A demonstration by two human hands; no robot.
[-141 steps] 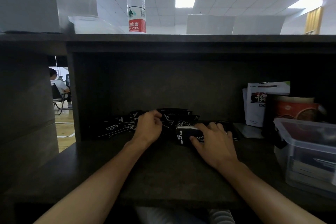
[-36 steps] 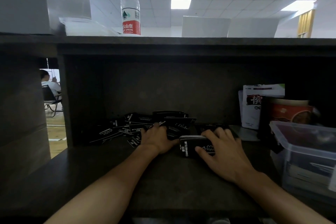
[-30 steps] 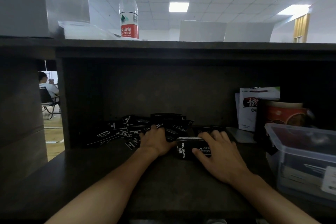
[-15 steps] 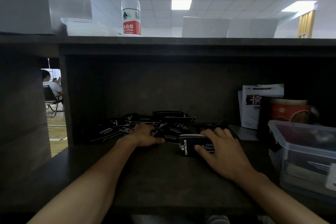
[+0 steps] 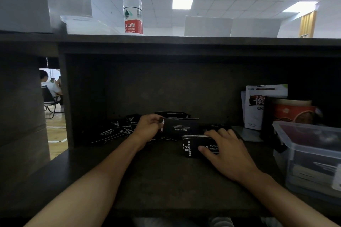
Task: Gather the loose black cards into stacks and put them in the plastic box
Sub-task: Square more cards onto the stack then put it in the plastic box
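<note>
Loose black cards point(image 5: 114, 131) with white print lie scattered at the back of the dark desk shelf. My left hand point(image 5: 147, 127) pinches one black card point(image 5: 180, 128) by its left edge and holds it raised above the pile. A squared stack of black cards point(image 5: 191, 146) sits right of it, and my right hand point(image 5: 224, 148) grips that stack with the thumb on its near side and fingers over the top. The clear plastic box point(image 5: 313, 155) stands at the right edge, open, with card stacks inside.
White pouches point(image 5: 258, 105) and a red-labelled tub point(image 5: 293, 111) stand behind the box. A low shelf roof point(image 5: 184, 44) spans overhead with a water bottle point(image 5: 133, 7) on it. A dark side panel point(image 5: 64, 101) bounds the left. A person sits far off at the left.
My left hand has lifted from the scattered pile with one card pinched and brought it toward the stack. My right hand has stayed on the stack.
</note>
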